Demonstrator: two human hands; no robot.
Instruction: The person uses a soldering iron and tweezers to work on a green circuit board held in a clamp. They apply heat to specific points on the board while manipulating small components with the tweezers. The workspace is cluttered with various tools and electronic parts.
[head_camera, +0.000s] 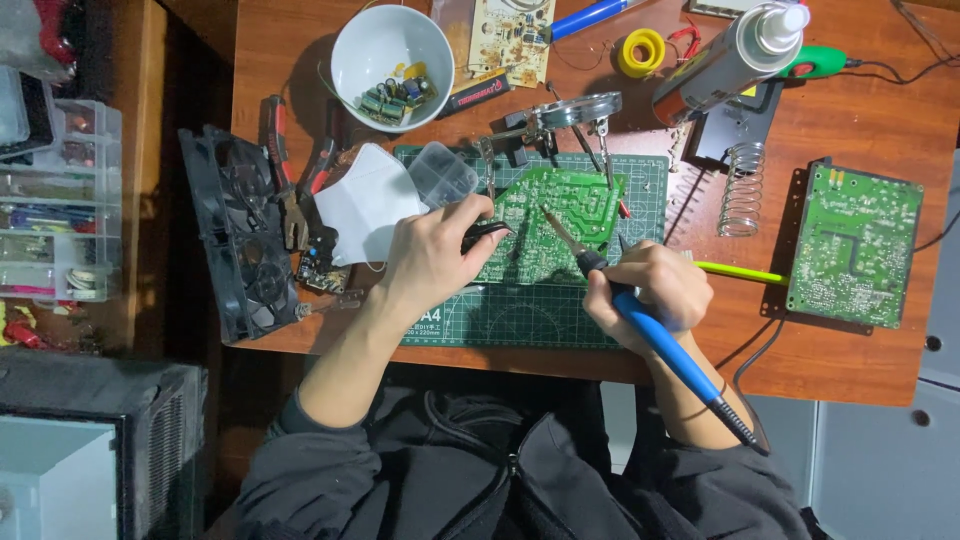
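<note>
While a green circuit board (555, 215) lies tilted on a gridded green cutting mat (530, 310) at the middle of a reddish wooden table (800, 360), the right hand (650, 290) is wrapped around the blue handle of a soldering iron (640, 320), its metal tip resting on the board. Left of the board, the left hand (430, 255) is curled around a small black tool (485, 233) at the board's edge. Beyond the board stands a round white bowl (392, 50) of small parts. Right of the board lie a coiled wire stand (740, 190) and a second green board (853, 245).
</note>
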